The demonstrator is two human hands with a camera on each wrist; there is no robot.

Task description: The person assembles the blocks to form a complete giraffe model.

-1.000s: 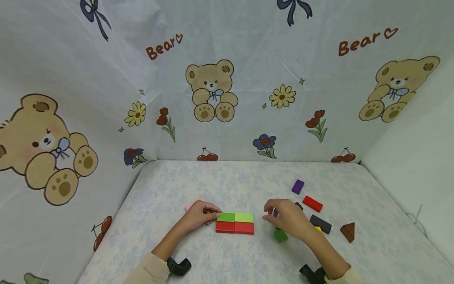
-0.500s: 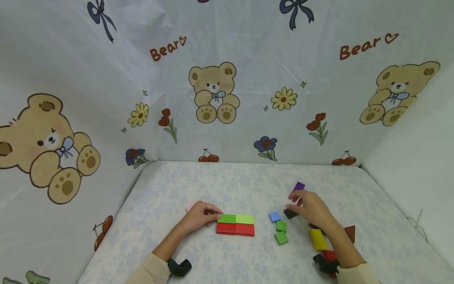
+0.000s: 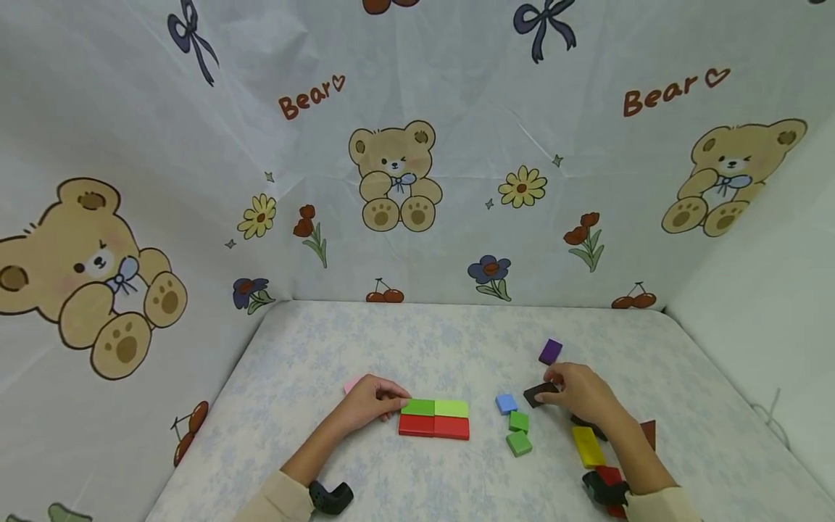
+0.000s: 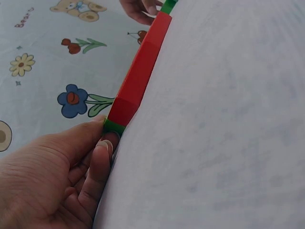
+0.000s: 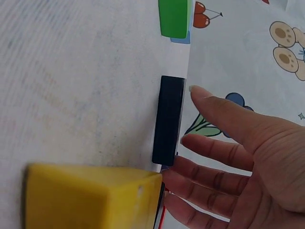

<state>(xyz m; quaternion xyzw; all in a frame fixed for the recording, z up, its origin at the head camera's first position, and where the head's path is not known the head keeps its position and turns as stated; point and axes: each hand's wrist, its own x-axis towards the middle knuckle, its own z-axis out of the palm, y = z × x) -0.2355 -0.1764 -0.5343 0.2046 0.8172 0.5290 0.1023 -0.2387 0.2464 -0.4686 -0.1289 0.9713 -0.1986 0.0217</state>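
Two red blocks (image 3: 416,426) lie side by side in the head view, with a green block (image 3: 417,407) and a light green block (image 3: 451,408) lined up behind them. My left hand (image 3: 375,402) pinches the left end of the green block between thumb and fingers; the left wrist view has that end (image 4: 114,126) at the fingertips. At the right, my right hand (image 3: 583,391) hovers beside a black block (image 3: 538,395), its thumb overlapping it. In the right wrist view the fingers are spread loosely next to the black block (image 5: 169,119), nothing gripped.
A blue block (image 3: 506,404) and two small green blocks (image 3: 519,443) lie between the row and my right hand. Behind is a purple block (image 3: 551,351). Yellow (image 3: 588,446), red (image 3: 609,475) and brown (image 3: 649,433) blocks are by my right forearm. A pink piece (image 3: 351,384) is behind my left hand.
My right hand has moved rightward from over the blue block to the black block, uncovering the blue and small green blocks. My left hand has stayed at the green block.
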